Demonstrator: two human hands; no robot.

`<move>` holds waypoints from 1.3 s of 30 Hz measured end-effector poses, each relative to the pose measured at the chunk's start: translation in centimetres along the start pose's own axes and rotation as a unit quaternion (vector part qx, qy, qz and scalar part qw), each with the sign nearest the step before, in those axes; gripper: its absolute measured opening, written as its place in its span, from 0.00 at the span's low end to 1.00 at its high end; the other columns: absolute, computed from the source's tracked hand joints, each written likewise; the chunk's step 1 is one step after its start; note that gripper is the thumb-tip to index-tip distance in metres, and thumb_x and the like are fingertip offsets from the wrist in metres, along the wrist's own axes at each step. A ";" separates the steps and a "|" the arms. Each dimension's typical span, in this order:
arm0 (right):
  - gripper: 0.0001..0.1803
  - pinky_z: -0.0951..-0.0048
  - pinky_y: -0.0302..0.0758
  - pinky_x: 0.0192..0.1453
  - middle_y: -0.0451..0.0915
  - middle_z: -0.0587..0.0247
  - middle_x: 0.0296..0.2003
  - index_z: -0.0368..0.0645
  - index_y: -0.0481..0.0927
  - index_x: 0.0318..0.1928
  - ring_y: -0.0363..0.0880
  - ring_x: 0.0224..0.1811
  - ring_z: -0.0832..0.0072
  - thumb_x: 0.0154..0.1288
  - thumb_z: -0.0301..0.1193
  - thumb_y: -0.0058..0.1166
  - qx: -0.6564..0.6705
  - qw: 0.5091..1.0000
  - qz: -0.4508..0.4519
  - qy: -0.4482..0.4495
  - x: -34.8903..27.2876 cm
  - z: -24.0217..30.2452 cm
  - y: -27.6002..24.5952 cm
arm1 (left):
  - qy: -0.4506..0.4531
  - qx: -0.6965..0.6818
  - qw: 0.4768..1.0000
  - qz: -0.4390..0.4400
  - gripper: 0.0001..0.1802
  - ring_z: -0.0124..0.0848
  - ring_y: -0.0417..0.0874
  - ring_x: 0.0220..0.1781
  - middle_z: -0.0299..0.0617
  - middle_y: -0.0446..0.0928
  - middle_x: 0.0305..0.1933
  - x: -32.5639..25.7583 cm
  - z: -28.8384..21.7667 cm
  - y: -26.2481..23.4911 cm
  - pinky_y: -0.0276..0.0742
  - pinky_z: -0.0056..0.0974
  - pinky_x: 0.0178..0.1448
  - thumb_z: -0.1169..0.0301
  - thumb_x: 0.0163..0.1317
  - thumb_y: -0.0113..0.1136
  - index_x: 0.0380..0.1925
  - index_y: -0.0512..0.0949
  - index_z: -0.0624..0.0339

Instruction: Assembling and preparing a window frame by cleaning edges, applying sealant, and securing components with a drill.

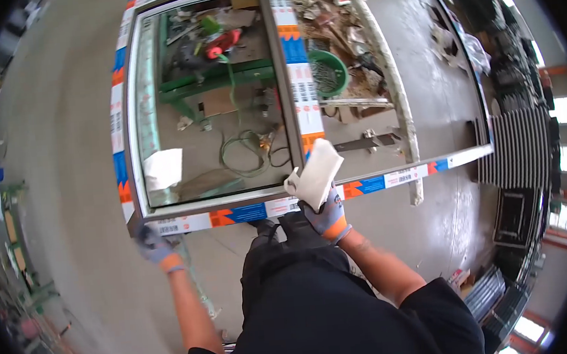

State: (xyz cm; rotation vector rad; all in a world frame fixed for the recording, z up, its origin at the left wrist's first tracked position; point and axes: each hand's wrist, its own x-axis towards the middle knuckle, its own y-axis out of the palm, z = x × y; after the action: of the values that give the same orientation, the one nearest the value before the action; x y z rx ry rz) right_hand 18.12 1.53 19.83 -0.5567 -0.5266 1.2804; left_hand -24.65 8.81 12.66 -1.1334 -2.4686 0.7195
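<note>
In front of me lies a large window frame [215,218], dark-edged and wrapped in orange, blue and white protective tape. Its left part holds a glass pane [194,141]; the right part is an open section. My right hand [327,217], in a grey glove with an orange cuff, is closed round a folded white sheet [318,177], paper or cloth, above the frame's near edge. My left hand [153,246], gloved alike, is beside the frame's near left corner, its fingers smeared by motion. A white piece [164,170] lies at the pane's near left corner.
Under the frame stands a green support [216,77], with a red power tool [224,44] and a green cord [242,160]. A green bucket [330,73] of small metal parts sits among scraps. Stacked dark profiles [514,149] stand to the right.
</note>
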 end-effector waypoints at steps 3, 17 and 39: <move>0.23 0.49 0.72 0.58 0.75 0.46 0.54 0.45 0.78 0.53 0.69 0.58 0.41 0.54 0.28 0.62 -0.059 0.997 -0.004 -0.050 -1.1 -1.6 -1.6 | 0.075 -0.112 0.983 -0.121 0.15 0.36 0.79 0.57 0.47 0.80 0.55 8.6 4.2 -1.0 0.76 0.40 0.60 0.72 0.72 0.51 0.53 0.77 0.69; 0.23 0.49 0.70 0.56 0.78 0.51 0.51 0.46 0.83 0.48 0.72 0.56 0.48 0.46 0.33 0.62 -0.227 0.953 0.174 -0.102 -1.0 -9.2 0.3 | -0.152 -0.138 0.966 -0.158 0.23 0.38 0.85 0.43 0.47 0.84 0.46 12.6 5.1 3.1 0.83 0.42 0.47 0.58 0.72 0.51 0.47 0.81 0.71; 0.23 0.54 0.72 0.59 0.79 0.44 0.47 0.37 0.80 0.49 0.75 0.54 0.48 0.52 0.33 0.64 -0.331 0.927 0.147 -0.102 20.3 -8.7 2.4 | -0.049 0.149 0.976 -0.150 0.19 0.32 0.84 0.46 0.44 0.84 0.50 15.8 11.0 -0.9 0.83 0.42 0.43 0.63 0.71 0.53 0.51 0.79 0.69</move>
State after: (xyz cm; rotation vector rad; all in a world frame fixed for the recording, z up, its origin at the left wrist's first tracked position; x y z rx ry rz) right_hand 26.15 21.02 12.84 -1.1028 -1.1003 1.4467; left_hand -40.46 17.19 5.54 -0.6131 -2.4281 1.0273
